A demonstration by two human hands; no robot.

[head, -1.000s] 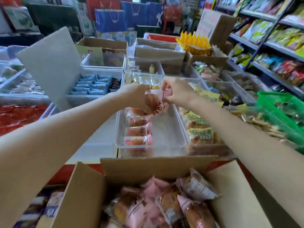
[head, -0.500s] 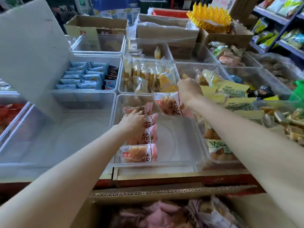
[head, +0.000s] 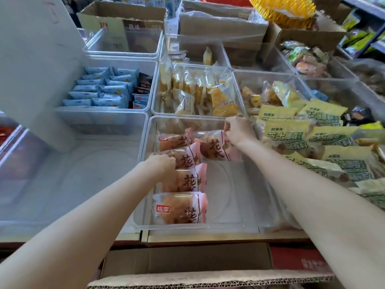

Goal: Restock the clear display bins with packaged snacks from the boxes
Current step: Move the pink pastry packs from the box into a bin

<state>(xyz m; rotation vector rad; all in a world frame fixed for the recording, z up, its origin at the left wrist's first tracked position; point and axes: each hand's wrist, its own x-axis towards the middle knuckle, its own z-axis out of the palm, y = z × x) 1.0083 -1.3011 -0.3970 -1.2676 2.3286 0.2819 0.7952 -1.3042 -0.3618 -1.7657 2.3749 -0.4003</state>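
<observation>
Fingers, right: the right hand [head: 237, 130] has its fingers [head: 227, 133] curled and pinching the top seam of a pink bread packet [head: 216, 146]; half a second ago the same packet hung higher, over the bin's far-right part, and it is now lowered almost to the floor.
Fingers, left: the left hand [head: 164, 162] is curled over the second packet of the row [head: 183, 176], seemingly steadying it; whether it pinches the wrapper cannot be told. It sits where it did half a second ago.
Held packet, place: inside the clear bin [head: 260, 205], near its far edge, just right of the row and touching or nearly touching the row's farthest packet.
Row, place: four pink packets overlapping along the bin's left wall, from far edge to near edge.
Bin, remainder: the right half of the floor shows bare from the held packet to the near-right corner.
Meaning for task: a second column appears to be starting; judged early in the fill, with many packets to come.
Source box: the cardboard box [head: 187, 268] stands against the near edge of the display; its contents are out of view now, though pink packets filled it a second ago.
Neighbours: blue packets [head: 100, 88] beyond the left wall, yellow packets [head: 289, 132] beyond the right, pale wedge packets [head: 198, 90] past the far edge.
</observation>
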